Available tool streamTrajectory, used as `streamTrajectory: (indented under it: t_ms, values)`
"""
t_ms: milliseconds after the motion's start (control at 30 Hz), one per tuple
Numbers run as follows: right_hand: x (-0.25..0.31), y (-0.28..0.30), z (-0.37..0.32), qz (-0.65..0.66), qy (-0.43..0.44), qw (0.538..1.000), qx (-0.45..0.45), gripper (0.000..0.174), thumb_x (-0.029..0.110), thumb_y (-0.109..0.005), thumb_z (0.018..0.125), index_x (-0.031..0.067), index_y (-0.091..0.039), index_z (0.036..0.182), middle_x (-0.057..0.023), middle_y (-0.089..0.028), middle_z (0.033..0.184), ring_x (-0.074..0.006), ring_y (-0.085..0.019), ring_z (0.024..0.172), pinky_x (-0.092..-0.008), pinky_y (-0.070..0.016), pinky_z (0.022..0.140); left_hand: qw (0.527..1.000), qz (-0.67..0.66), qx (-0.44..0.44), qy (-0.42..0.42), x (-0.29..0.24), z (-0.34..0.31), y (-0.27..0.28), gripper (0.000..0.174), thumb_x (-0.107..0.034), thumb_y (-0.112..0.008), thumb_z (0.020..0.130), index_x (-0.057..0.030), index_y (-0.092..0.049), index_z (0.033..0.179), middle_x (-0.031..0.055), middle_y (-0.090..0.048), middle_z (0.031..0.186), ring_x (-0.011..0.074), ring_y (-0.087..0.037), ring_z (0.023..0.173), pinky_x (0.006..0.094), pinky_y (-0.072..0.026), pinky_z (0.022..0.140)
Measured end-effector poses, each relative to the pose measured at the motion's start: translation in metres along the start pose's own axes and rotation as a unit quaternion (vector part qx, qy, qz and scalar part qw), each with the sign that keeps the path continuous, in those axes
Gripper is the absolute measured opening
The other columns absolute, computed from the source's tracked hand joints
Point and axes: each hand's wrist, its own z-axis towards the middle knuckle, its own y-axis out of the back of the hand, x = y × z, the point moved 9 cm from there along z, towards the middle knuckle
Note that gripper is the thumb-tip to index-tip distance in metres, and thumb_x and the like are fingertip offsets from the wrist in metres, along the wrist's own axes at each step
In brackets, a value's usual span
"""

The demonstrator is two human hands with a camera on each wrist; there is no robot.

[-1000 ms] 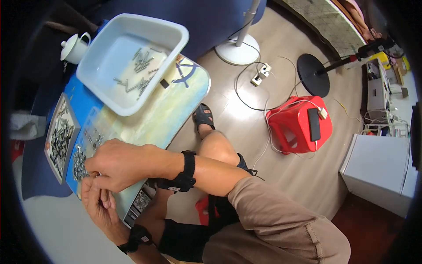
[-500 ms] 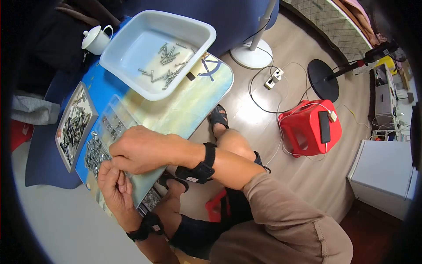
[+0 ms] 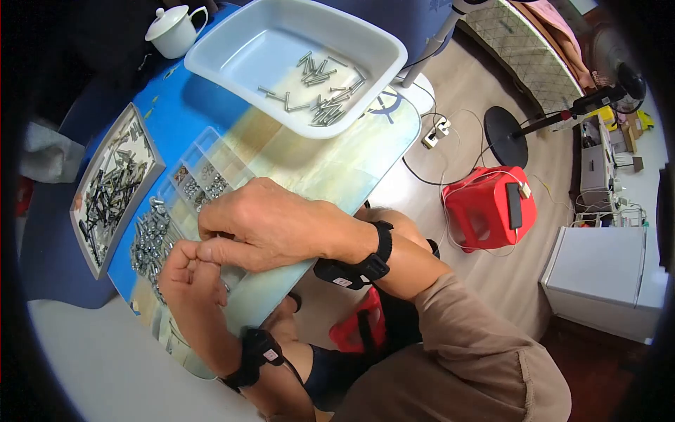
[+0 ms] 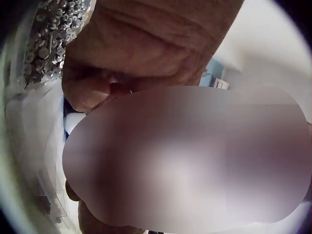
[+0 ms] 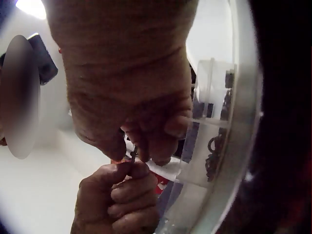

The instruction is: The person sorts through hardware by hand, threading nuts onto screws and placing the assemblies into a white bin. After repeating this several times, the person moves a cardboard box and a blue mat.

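My left hand and right hand meet over the table's near edge. In the right wrist view a thin metal screw stands between them. Left thumb and forefinger pinch its lower part, while the right fingers close around its upper end, which they partly hide. Beside the hands lies a pile of metal screws. A clear divided box, with small nuts and washers in some compartments, sits just beyond the right hand. In the left wrist view a large blur covers much of the hands' work.
A white basin with several loose bolts stands at the far side of the table. To the left is a shallow tray of mixed dark and silver screws. A lidded white mug stands behind; a red stool is on the floor.
The head view has shifted, so the table, basin and hands appear farther right. Both hands stay together, fingertips meeting, with small changes in finger position.
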Motion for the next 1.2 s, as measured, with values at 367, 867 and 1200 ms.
streamTrajectory:
  t_ms: [367,867,1200]
  values:
    - [0.005,0.005,-0.012,0.058,-0.004,0.998,0.002,0.010,0.014,-0.061,0.086,0.0040,-0.060,0.085,-0.0129,-0.059,0.067,-0.0336,-0.061,0.061,-0.0409,-0.0481,0.056,1.000,0.019,-0.023,-0.008,-0.001,-0.007,0.002,0.012,0.005,-0.058,0.084,-0.0039,-0.055,0.076,-0.0045,-0.048,0.059,0.0004,-0.036,0.045,0.0182,-0.0240,0.040]
    - [0.004,0.029,-0.015,0.084,-0.011,0.996,-0.026,0.016,0.017,-0.065,0.087,0.0044,-0.059,0.079,-0.0137,-0.059,0.066,-0.0362,-0.060,0.061,-0.0405,-0.0462,0.055,0.998,0.011,-0.033,-0.048,-0.007,-0.008,-0.019,0.005,-0.003,-0.056,0.086,-0.0047,-0.054,0.081,-0.0062,-0.044,0.056,-0.0003,-0.030,0.041,0.0183,-0.0199,0.038]
    - [0.004,0.035,-0.011,0.121,-0.040,0.991,-0.033,0.019,0.017,-0.066,0.083,0.0021,-0.060,0.073,-0.0160,-0.060,0.065,-0.0371,-0.062,0.062,-0.0425,-0.0463,0.055,0.997,0.005,-0.033,-0.065,-0.007,-0.006,-0.022,0.007,-0.006,-0.058,0.085,-0.0042,-0.053,0.081,-0.0054,-0.045,0.056,-0.0006,-0.029,0.041,0.0179,-0.0190,0.038]
